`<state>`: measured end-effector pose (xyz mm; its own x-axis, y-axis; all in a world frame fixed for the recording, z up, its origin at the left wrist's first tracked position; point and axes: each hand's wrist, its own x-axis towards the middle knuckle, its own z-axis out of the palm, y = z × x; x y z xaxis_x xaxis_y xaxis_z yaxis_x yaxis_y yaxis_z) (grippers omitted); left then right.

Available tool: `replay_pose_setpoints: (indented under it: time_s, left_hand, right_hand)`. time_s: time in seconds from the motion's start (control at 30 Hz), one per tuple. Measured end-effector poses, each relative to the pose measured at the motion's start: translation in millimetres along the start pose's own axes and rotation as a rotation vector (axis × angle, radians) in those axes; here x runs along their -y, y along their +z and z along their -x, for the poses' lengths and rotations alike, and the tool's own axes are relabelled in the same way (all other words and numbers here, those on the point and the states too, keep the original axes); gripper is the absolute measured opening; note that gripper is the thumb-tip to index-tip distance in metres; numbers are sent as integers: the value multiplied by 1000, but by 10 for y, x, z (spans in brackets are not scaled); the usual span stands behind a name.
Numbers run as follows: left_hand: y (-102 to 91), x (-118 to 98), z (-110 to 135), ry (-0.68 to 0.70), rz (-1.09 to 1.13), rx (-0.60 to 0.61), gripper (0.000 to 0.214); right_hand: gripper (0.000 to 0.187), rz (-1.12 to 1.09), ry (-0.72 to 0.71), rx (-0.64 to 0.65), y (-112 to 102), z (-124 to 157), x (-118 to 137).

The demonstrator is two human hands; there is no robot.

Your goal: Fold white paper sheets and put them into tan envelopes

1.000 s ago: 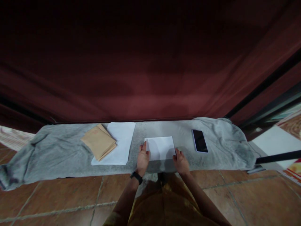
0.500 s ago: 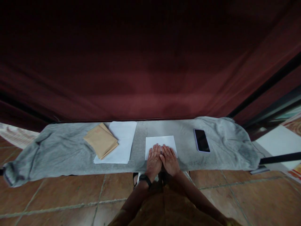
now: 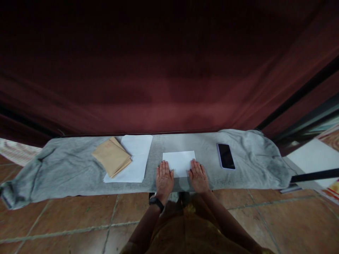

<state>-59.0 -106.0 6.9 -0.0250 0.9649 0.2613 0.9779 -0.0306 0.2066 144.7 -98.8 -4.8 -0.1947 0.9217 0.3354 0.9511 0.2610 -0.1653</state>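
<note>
On grey cloth [image 3: 74, 162], white paper [image 3: 180, 164], left hand [image 3: 164, 179], right hand [image 3: 198, 178], both flat (apart) at its sides.

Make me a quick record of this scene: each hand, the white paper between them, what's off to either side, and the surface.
Left hand: flat, on the small white paper's left edge
Right hand: flat, at its right edge
Small white paper: lying flat
Left side: brown paper pieces, partly over larger white sheets
Right side: phone, screen dark
Surface: gray cloth
</note>
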Motion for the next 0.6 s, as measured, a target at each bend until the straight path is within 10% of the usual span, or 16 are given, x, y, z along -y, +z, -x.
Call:
replay_pose_setpoints:
  time_s: [0.2, 0.6]
  left_hand:
    - [169, -336, -124, 261, 94, 138, 58]
    - [283, -332, -730, 267, 38, 141, 58]
  right_hand:
    - [55, 17, -3, 22, 35, -3, 0]
    - [57, -33, -4, -35, 72, -1, -25]
